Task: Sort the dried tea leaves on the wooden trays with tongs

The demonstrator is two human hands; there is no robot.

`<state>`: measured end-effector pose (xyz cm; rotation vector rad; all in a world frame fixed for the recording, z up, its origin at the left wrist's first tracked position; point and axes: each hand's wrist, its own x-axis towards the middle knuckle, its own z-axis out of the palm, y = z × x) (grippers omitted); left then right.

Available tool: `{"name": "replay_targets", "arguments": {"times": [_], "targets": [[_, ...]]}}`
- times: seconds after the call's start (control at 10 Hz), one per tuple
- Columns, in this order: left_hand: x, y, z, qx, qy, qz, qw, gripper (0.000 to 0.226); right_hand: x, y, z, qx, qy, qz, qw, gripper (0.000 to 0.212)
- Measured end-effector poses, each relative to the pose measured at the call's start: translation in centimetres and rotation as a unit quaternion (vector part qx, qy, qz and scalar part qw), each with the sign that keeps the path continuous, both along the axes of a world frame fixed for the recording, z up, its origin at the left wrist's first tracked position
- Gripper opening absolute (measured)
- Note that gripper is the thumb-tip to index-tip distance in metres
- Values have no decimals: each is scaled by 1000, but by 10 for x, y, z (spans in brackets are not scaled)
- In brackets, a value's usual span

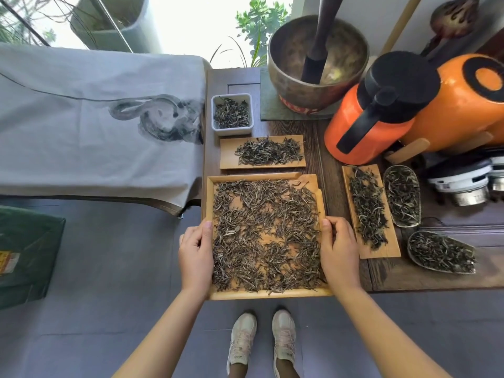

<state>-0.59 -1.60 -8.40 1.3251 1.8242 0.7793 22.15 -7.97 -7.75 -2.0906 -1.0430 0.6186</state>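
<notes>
A large square wooden tray [266,294] covered with dried tea leaves [266,236] juts out over the front edge of the dark wooden table [425,279]. My left hand [195,255] grips its left rim, thumb on top. My right hand [339,251] grips its right rim the same way. A smaller flat wooden tray [227,156] with a heap of leaves lies just behind it. Another narrow wooden tray [381,251] with leaves lies to the right. No tongs are in view.
A white square dish [231,132] of leaves stands at the back. Two metal mesh scoops [402,195] [440,252] with leaves lie at the right. An orange thermos jug [376,110], a bronze bowl [316,61] and a cloth-covered table [95,118] surround the spot.
</notes>
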Motion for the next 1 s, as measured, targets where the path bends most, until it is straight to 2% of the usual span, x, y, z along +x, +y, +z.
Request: {"name": "replay_targets", "arguments": {"times": [0.2,0.4,0.6,0.7,0.8,0.9,1.0], "targets": [[0,-1,0,-9,-21,7,1000,34,0,-1,0,-8,-3,5,1000,20],[0,-2,-1,-9,0,-3,1000,33,1,0,-2,-11,-8,11,1000,20],[0,-1,6,-14,-5,-11,1000,35,4,0,0,-35,1,36,999,33],[-3,5,16,-31,15,-33,999,44,6,3,10,-71,-14,58,996,36],[-8,13,35,-34,48,-81,995,50,14,10,31,-107,-44,77,990,35],[-11,38,67,-23,80,-131,988,53,21,30,69,-102,-57,116,986,26],[-10,62,112,-2,100,-186,977,48,26,51,114,-108,-107,175,973,20]]}}
